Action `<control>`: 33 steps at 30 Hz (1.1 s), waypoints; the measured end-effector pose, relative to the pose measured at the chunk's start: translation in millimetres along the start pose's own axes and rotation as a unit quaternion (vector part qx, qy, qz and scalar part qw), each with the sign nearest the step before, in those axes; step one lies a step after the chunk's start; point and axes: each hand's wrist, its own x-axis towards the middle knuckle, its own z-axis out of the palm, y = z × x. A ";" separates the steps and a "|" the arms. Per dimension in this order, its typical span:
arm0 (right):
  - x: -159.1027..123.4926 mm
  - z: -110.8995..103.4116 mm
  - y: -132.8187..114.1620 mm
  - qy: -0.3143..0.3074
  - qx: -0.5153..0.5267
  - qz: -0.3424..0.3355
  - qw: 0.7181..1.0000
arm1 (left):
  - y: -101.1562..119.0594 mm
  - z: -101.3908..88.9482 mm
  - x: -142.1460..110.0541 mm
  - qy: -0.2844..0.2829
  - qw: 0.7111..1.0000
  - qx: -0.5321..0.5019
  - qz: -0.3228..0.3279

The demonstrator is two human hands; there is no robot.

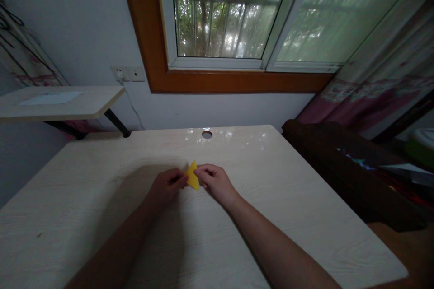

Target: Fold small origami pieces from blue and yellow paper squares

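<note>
A small piece of folded yellow paper (193, 178), roughly triangular, is held between my two hands over the middle of the pale desk (257, 230). My left hand (169, 184) pinches its left corner between thumb and fingers. On the opposite side, my right hand (214, 178) is closed with thumb and forefinger on the paper's right edge. One point of the paper sticks up and another points down toward me. The fingertips cover parts of its edges.
A raised shelf (98, 104) on black legs stands at the desk's back left. Near the back edge is a round cable hole (206, 134). Wall sockets (128, 73) and a window (224, 22) lie behind. Dark wooden furniture (339, 167) stands to the right.
</note>
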 end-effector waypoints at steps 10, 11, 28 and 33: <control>-1.0 0.0 0.3 -0.028 -0.022 0.001 0.999 | 1.4 -0.2 1.0 0.017 1.000 -0.010 -0.013; -1.3 0.0 0.4 -0.034 -0.034 -0.002 0.999 | 1.9 -0.2 1.0 0.020 1.000 -0.013 -0.013; -5.7 2.2 -0.6 -0.099 -0.172 -0.079 0.977 | 7.9 -3.4 0.5 0.019 0.999 -0.044 -0.023; -6.8 3.7 -5.1 -0.071 -0.181 -0.105 0.975 | 10.7 -6.2 1.3 0.051 0.995 -0.078 -0.039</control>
